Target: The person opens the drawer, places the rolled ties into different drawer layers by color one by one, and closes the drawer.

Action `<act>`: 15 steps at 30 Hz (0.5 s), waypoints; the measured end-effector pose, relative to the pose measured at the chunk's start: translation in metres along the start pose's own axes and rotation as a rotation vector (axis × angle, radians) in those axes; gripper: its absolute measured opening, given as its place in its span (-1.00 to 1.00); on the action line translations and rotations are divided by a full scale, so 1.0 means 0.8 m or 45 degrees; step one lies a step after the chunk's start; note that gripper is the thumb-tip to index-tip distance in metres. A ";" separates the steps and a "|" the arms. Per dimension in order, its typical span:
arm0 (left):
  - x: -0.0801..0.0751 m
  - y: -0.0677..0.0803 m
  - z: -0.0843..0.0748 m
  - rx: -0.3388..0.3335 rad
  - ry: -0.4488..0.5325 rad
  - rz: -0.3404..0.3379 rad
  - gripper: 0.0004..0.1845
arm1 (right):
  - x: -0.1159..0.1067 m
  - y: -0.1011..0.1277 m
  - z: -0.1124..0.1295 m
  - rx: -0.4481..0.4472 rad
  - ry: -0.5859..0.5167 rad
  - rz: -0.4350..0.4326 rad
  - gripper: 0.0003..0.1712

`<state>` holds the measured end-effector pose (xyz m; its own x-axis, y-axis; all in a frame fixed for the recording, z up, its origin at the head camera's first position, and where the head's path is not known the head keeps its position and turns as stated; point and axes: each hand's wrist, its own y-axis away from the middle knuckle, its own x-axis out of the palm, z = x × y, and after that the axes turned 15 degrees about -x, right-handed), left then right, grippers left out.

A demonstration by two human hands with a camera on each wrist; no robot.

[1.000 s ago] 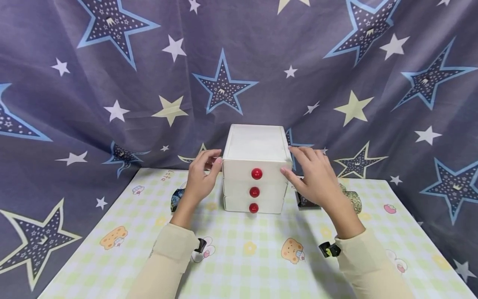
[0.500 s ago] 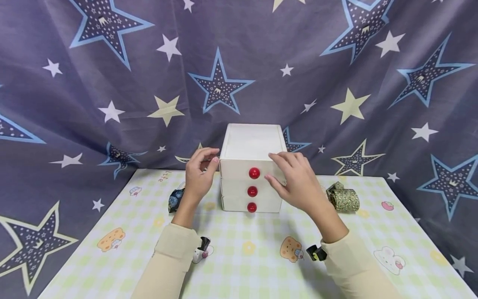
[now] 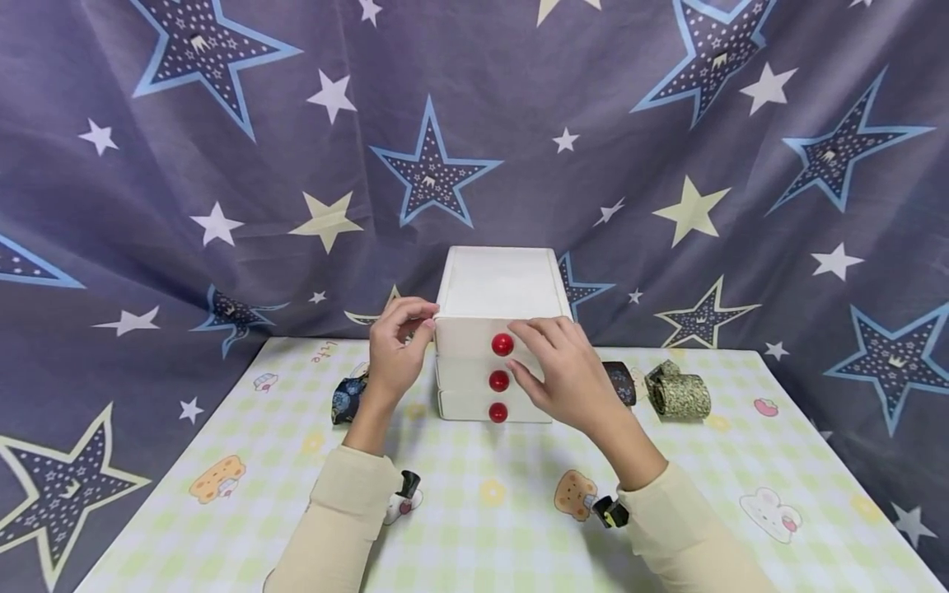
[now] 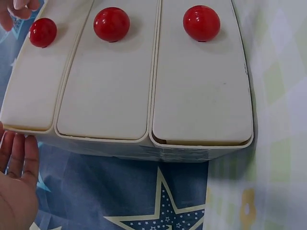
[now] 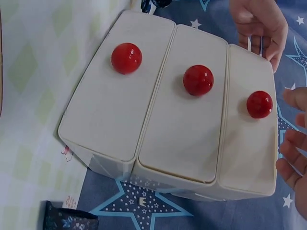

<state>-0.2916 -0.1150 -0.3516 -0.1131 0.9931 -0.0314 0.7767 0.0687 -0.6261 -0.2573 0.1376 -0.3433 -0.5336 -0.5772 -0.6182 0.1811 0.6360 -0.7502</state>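
A white three-drawer box stands on the table, each drawer front bearing a round red knob. My left hand rests at the left side of the box by the top drawer; in the left wrist view its straight fingers meet the side edge. Close to the top knob is my right hand, thumb and fingers spread apart, nothing between them. The right wrist view has those fingers beside the top drawer, short of its knob. All the drawers are closed.
Left of the box lies a rolled dark-blue patterned cloth. On the right are a dark patterned roll, partly behind my right hand, and an olive floral roll. A star-print curtain hangs behind the checked tablecloth.
My right hand has moved left and down, from the box's upper right edge across the front to beside the top knob. My left hand stays by the left side.
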 end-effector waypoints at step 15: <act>0.000 0.000 0.004 -0.013 0.032 -0.004 -0.82 | 0.019 -0.007 0.011 -0.014 -0.047 -0.021 -0.57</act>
<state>-0.2934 -0.1156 -0.3538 -0.1001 0.9949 -0.0099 0.7828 0.0726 -0.6180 -0.2592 0.1207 -0.3508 -0.5053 -0.6063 -0.6140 0.1632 0.6316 -0.7580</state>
